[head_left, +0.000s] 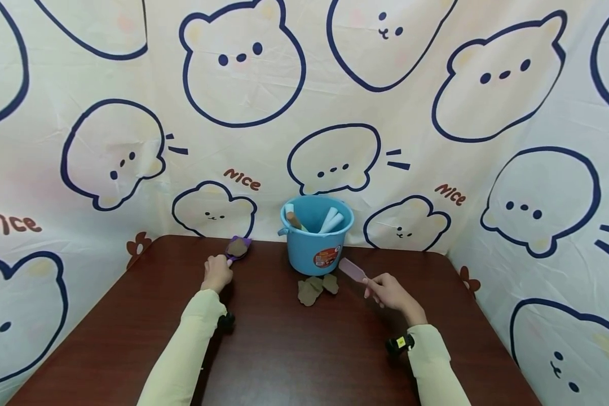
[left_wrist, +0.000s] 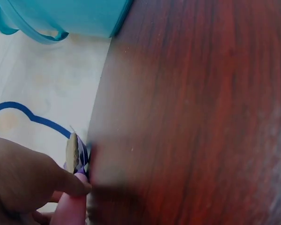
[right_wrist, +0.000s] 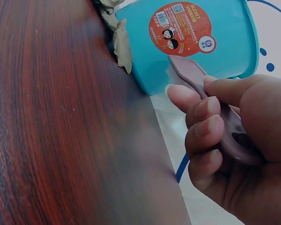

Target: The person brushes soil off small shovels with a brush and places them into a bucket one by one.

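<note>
In the head view my left hand [head_left: 217,274] pinches the handle of a small purple shovel [head_left: 247,242] at the table's back edge. A flat brown ragged piece [head_left: 237,248] lies on the shovel's blade, seen edge-on in the left wrist view. My right hand [head_left: 388,292] grips a mauve tool [head_left: 352,270] with a flat blade, perhaps a spatula; fingers and thumb wrap its handle. Its blade points toward the blue bucket [head_left: 307,251]. Several similar flat brown pieces [head_left: 309,291] rest on the table in front of the bucket.
The bucket stands at the back middle of the dark wooden table [head_left: 279,361]. White sticks [head_left: 330,220] and a brown-ended one [head_left: 293,220] lean inside it. A cartoon-printed cloth [head_left: 243,101] hangs close behind and beside the table.
</note>
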Available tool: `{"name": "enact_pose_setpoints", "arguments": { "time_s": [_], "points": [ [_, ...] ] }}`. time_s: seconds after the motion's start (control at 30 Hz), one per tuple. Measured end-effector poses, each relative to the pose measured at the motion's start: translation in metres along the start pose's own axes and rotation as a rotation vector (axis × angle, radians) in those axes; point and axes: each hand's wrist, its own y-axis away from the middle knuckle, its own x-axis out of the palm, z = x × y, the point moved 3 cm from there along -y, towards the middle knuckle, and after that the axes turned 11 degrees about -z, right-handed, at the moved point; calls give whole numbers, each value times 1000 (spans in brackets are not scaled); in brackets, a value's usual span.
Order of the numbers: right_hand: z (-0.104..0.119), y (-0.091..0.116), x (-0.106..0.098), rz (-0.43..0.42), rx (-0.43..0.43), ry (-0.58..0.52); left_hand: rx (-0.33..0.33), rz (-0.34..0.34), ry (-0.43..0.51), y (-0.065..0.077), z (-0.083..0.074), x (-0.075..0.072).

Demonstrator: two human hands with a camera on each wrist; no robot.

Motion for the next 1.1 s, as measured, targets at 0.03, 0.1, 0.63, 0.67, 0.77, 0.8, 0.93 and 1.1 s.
{"name": "enact_pose_setpoints", "arguments": {
  "time_s": [0.03, 0.1, 0.63, 0.67, 0.77, 0.8, 0.93, 1.1],
  "points": [
    [0, 0, 0, 3, 0, 2, 1, -7, -5, 0, 1, -1],
    [1, 0, 2, 11, -4, 4, -7, -20, -18, 1, 3, -3],
    [5, 0, 6, 31, -19, 21, 12, -38, -56, 11, 4, -16],
    [5, 0, 6, 31, -20, 23, 23, -44, -55, 12, 3, -16],
    [6, -1, 8, 35, -24, 21, 57, -56, -65, 14, 0, -18],
    [6, -1, 8, 39, -21, 20, 70, -57, -68, 15, -2, -19],
    [9, -1, 11, 65, -26, 18, 126, -48, -80, 22, -11, -25],
    [13, -1, 16, 78, -41, 25, 178, -23, -61, 33, -26, -33]
  ]
}}
